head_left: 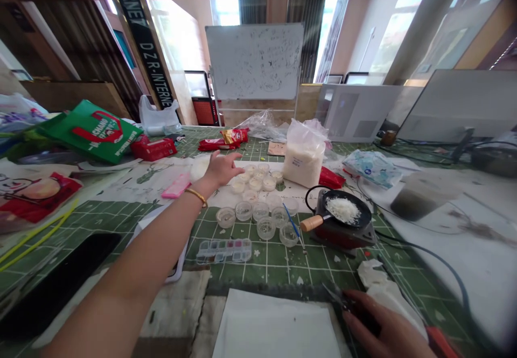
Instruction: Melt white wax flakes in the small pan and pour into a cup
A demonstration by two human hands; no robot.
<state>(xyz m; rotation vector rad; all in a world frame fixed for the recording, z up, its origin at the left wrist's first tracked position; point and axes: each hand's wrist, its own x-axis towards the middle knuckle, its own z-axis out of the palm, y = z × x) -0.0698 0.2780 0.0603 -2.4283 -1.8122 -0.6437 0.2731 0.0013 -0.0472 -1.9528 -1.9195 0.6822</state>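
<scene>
My left hand is stretched far forward, fingers curved and apart, with nothing visible in them. It hovers at the left edge of a group of small clear cups filled with something whitish; a round whitish thing lies partly behind its wrist. Closer to me stand several clear cups that look mostly empty, and a blue thin stick leans across them. At the lower right, my right hand is closed round a dark-handled metal tool with a pointed tip; its exact kind is unclear.
A small black pan of white flakes sits on a hot plate at right, its wooden handle pointing left. Behind stands a bag of white grains. A compartment box, white paper, black phone-like slab and cables lie nearer.
</scene>
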